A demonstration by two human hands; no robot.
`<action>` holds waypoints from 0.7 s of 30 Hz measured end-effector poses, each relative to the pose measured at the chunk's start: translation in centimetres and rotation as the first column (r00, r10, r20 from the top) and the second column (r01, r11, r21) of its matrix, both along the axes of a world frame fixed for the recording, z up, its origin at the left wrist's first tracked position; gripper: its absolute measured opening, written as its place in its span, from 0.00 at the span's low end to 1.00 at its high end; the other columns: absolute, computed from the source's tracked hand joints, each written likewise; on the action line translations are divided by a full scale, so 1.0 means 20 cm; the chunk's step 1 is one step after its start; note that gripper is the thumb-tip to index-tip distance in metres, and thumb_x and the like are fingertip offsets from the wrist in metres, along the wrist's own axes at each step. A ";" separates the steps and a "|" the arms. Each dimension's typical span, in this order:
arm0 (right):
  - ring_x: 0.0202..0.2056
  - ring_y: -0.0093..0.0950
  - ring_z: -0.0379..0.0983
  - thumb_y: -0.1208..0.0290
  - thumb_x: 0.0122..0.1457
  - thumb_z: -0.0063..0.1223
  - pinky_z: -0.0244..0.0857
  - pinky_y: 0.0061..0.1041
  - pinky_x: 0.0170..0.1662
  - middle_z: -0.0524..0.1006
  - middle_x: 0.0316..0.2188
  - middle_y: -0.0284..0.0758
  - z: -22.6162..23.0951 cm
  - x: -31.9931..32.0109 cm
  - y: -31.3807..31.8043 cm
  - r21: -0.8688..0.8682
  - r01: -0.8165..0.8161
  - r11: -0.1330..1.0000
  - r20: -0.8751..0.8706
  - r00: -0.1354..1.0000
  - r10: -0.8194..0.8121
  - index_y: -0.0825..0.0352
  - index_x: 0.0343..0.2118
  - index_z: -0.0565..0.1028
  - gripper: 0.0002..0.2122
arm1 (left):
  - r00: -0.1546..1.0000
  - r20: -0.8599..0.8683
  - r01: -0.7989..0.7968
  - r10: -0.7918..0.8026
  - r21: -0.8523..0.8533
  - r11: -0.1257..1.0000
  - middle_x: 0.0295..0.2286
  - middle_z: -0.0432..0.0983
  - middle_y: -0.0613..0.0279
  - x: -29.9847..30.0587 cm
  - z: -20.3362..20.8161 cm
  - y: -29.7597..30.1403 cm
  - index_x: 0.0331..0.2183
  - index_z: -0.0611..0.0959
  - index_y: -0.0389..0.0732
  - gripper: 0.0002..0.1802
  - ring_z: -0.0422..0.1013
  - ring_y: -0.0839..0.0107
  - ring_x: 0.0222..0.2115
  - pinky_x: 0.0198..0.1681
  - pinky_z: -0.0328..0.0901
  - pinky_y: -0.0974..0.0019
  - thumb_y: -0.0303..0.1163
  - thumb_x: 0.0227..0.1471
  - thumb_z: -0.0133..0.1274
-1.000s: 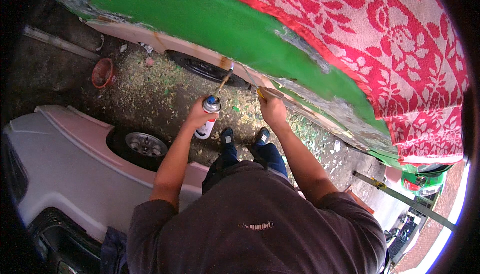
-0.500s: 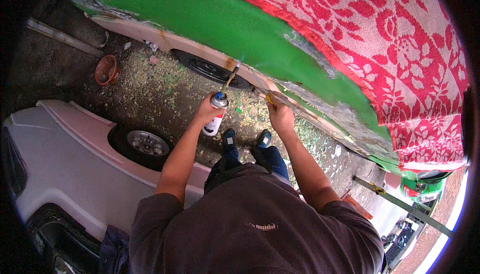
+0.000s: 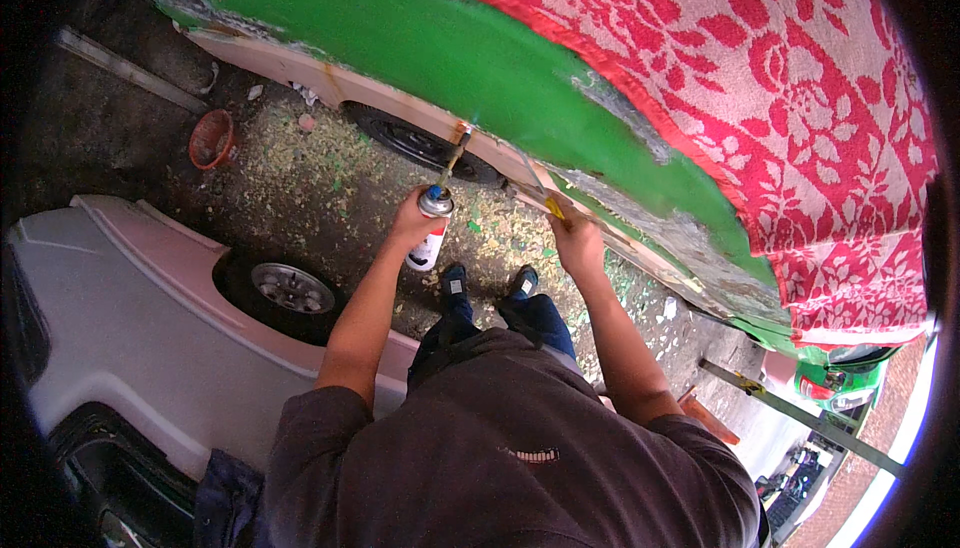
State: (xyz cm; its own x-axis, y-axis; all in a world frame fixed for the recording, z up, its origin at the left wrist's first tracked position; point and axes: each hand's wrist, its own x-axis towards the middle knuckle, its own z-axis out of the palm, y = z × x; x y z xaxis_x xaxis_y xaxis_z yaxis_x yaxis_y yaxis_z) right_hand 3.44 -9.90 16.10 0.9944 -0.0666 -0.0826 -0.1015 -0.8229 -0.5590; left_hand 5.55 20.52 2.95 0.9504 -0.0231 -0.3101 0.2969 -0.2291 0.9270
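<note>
"What's nearest?"

"Mid-frame, the left hand point(image 3: 411, 220), fingers wrapped around a white-and-red gas can point(image 3: 431, 230). Right of it, the right hand point(image 3: 580, 241) grips a yellow-handled scraper point(image 3: 554, 208)."

"Anything changed?"

"Over half a second the right hand has slid rightward and lower (the left barely stirred). The blade now stands farther from the torch nozzle point(image 3: 459, 148); I'd judge that leaves the heated spot freer."

"And beyond?"

"The green panel point(image 3: 400, 38), upper centre, then the red floral cloth point(image 3: 720, 98), upper right."
</note>
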 end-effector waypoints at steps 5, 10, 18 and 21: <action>0.36 0.46 0.78 0.63 0.55 0.59 0.71 0.39 0.39 0.79 0.34 0.49 0.05 -0.02 -0.05 0.059 0.022 0.998 0.016 1.000 -0.023 0.54 0.52 0.76 0.19 | 1.000 0.012 0.011 -0.010 -0.064 0.998 0.41 0.78 0.56 0.02 0.04 -0.03 0.48 0.74 0.37 0.36 0.74 0.66 0.42 0.47 0.68 0.61 0.28 0.34 0.69; 0.36 0.43 0.79 0.62 0.54 0.61 0.71 0.37 0.40 0.80 0.35 0.48 0.06 -0.03 -0.05 0.077 0.101 0.992 -0.067 0.993 -0.096 0.59 0.50 0.77 0.20 | 0.999 0.030 -0.006 0.011 -0.141 0.990 0.40 0.78 0.58 0.04 -0.01 -0.02 0.47 0.74 0.38 0.34 0.74 0.67 0.41 0.46 0.69 0.61 0.26 0.35 0.68; 0.34 0.39 0.79 0.63 0.53 0.63 0.70 0.33 0.40 0.80 0.33 0.48 0.03 -0.08 -0.10 0.106 0.149 0.983 -0.051 0.988 -0.144 0.65 0.46 0.79 0.19 | 0.998 -0.003 -0.055 0.055 -0.176 0.983 0.41 0.78 0.58 0.05 -0.01 0.02 0.48 0.73 0.38 0.36 0.74 0.67 0.42 0.47 0.68 0.61 0.25 0.34 0.68; 0.34 0.35 0.79 0.62 0.54 0.62 0.69 0.30 0.40 0.81 0.34 0.48 0.04 -0.09 -0.09 0.098 0.153 0.983 -0.064 0.987 -0.147 0.66 0.47 0.78 0.20 | 0.999 -0.003 -0.033 0.033 -0.171 0.985 0.41 0.77 0.58 0.07 -0.02 0.05 0.48 0.72 0.38 0.35 0.74 0.67 0.42 0.47 0.68 0.61 0.25 0.35 0.68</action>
State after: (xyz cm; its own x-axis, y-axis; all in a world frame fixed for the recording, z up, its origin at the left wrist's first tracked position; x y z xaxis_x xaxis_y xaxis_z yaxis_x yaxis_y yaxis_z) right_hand 1.68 -11.74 16.90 0.9673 -0.2031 -0.1519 -0.2531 -0.7345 -0.6297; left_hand 6.91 21.50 2.53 0.9515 -0.0441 -0.3044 0.3018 -0.0571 0.9517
